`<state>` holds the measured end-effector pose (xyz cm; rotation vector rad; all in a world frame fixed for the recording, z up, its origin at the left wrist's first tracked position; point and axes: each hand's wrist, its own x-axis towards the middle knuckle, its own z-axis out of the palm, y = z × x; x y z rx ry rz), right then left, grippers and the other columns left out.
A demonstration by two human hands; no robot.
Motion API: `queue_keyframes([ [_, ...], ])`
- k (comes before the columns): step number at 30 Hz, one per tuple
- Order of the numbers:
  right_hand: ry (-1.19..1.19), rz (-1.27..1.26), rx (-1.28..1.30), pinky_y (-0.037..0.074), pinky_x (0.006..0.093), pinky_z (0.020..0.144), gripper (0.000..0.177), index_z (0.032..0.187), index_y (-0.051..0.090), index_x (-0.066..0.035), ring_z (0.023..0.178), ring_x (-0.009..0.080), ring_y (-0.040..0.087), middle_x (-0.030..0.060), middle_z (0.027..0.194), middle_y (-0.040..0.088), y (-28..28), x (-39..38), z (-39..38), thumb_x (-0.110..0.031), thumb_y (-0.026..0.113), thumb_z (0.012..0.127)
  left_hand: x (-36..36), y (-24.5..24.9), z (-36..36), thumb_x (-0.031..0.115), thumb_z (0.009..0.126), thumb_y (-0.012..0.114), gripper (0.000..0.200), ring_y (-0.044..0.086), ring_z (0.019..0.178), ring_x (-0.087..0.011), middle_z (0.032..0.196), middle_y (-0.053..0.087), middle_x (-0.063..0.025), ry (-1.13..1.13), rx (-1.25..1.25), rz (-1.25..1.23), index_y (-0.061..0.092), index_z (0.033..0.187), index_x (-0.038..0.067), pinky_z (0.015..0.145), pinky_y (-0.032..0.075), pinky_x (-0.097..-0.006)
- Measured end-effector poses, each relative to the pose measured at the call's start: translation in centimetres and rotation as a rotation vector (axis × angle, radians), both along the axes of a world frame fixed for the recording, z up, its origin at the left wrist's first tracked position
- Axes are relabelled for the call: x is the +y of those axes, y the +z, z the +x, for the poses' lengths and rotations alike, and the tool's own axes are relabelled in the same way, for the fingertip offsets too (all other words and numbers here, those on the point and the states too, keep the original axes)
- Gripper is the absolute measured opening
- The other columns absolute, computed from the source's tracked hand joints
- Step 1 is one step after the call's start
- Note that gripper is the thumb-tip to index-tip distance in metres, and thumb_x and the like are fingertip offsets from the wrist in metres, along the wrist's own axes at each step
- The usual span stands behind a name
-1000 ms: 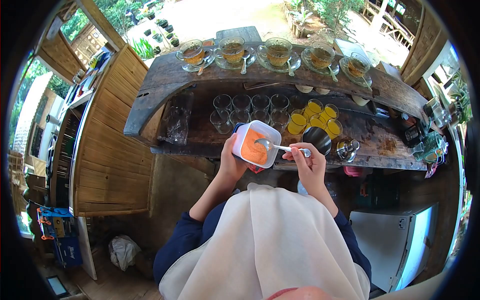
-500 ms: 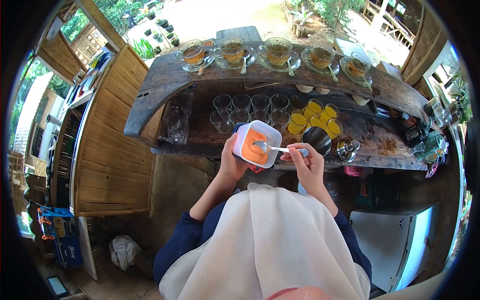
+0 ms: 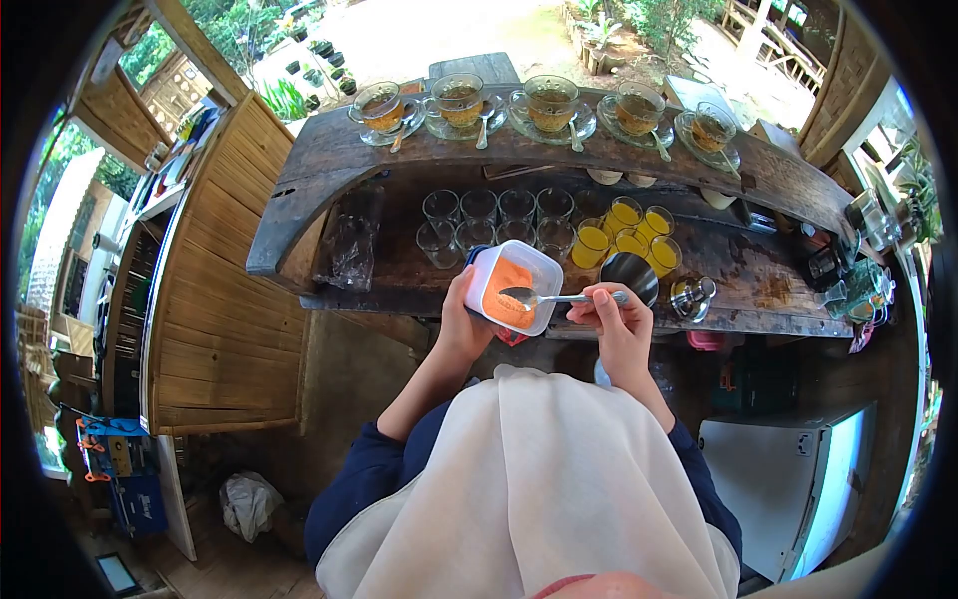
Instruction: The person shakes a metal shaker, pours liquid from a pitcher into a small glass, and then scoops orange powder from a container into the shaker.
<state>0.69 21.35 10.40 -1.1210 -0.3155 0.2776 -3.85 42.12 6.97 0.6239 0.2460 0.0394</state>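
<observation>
My left hand (image 3: 467, 317) grips a square white plastic container (image 3: 548, 285), tilted so its opening faces me. Orange powder (image 3: 507, 290) lies inside it. Between the fingers of my right hand (image 3: 617, 324) is the handle of a metal spoon (image 3: 559, 298), and its bowl rests in or just over the powder. A dark metal cup (image 3: 631, 275) stands on the counter just beyond my right hand. Behind it are several glasses of yellow drink (image 3: 631, 242). Several clear glasses (image 3: 496, 207) stand left of those, with nothing coloured visible in them.
Along the raised wooden shelf (image 3: 329, 150) stand several glass cups of amber drink (image 3: 551, 105) on saucers with spoons. A metal shaker (image 3: 692, 297) is at the counter's right, a clear plastic bag (image 3: 349, 240) at its left. A white fridge (image 3: 763, 489) stands at lower right.
The spoon's bowl has shifted slightly down and left in the powder, and its angle has changed. My right hand has moved a little to the right. The left hand holds its place.
</observation>
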Motion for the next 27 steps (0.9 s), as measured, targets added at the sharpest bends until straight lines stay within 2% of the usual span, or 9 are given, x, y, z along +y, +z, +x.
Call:
queue_keyframes([
  [1, -0.004, 0.012, -0.001, 0.057, 0.0303, 0.072, 0.020, 0.100, 0.061, 0.005, 0.077, 0.0189, 0.067, 0.0115, 0.087, 0.066, 0.0, -0.1, 0.1, -0.014, 0.057, 0.094, 0.0, 0.0, 0.0, 0.039, 0.097, 0.032, 0.049, 0.053, 0.115, -0.0270, 0.123, 0.056, -0.0124, -0.022, -0.004, -0.008, 0.048, 0.127, 0.003, 0.099, 0.041, -0.0437],
  [4, -0.015, 0.031, 0.002, 0.058, 0.0301, 0.071, 0.020, 0.100, 0.061, 0.004, 0.076, 0.0190, 0.067, 0.0115, 0.087, 0.066, 0.0, -0.4, 0.0, -0.014, 0.057, 0.094, -0.6, 0.3, 0.3, 0.039, 0.095, 0.037, 0.050, 0.054, 0.114, -0.0282, 0.124, 0.055, -0.0152, 0.003, 0.010, -0.012, 0.046, 0.127, 0.001, 0.095, 0.045, -0.0429],
  [13, -0.052, 0.106, -0.020, 0.057, 0.0283, 0.067, 0.020, 0.096, 0.062, 0.004, 0.071, 0.0183, 0.068, 0.0115, 0.080, 0.067, -0.3, -2.0, 0.2, -0.015, 0.055, 0.095, -2.2, 1.2, 0.9, 0.040, 0.094, 0.038, 0.052, 0.052, 0.117, -0.0293, 0.127, 0.053, -0.0155, -0.014, 0.032, -0.012, 0.046, 0.128, 0.001, 0.100, 0.040, -0.0446],
  [22, -0.149, 0.154, -0.062, 0.057, 0.0290, 0.066, 0.021, 0.096, 0.062, 0.005, 0.070, 0.0183, 0.067, 0.0114, 0.079, 0.066, -0.8, -4.1, 0.6, -0.015, 0.054, 0.096, -3.3, 0.6, 1.2, 0.042, 0.093, 0.039, 0.053, 0.052, 0.118, -0.0284, 0.128, 0.053, -0.0148, -0.039, 0.040, -0.016, 0.046, 0.129, 0.003, 0.099, 0.042, -0.0443],
  [27, -0.222, 0.132, -0.081, 0.055, 0.0293, 0.068, 0.020, 0.096, 0.061, 0.004, 0.071, 0.0180, 0.066, 0.0110, 0.078, 0.066, -1.3, -5.7, 1.1, -0.015, 0.054, 0.096, -4.2, 0.9, 1.2, 0.039, 0.095, 0.036, 0.051, 0.051, 0.119, -0.0277, 0.130, 0.053, -0.0134, -0.029, 0.053, -0.035, 0.045, 0.131, 0.003, 0.102, 0.039, -0.0430],
])
